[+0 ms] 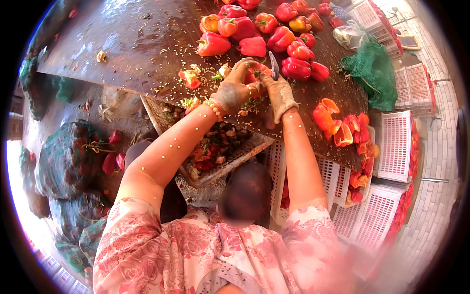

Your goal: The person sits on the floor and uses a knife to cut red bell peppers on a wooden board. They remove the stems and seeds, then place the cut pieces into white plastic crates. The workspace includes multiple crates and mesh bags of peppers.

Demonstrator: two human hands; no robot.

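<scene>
My left hand (237, 86), in a soiled work glove, grips a red bell pepper (251, 75) over the table edge. Against the pepper's right side is my right hand (278, 93), also gloved and closed around a knife; the knife blade (273, 63) points up and away from me. Part of the pepper is hidden by my fingers. Cut pepper cores (191, 78) with stems and pale seeds lie left of my hands. Beyond them, several whole red bell peppers (253, 47) are heaped on the brown table (147, 47).
Below the table edge, a crate (235, 154) holds pepper scraps. Halved peppers (343, 134) lie at the table's right corner, above white plastic crates (394, 147). A green mesh bag (374, 75) hangs over the right edge. Filled mesh sacks (68, 158) stand at left.
</scene>
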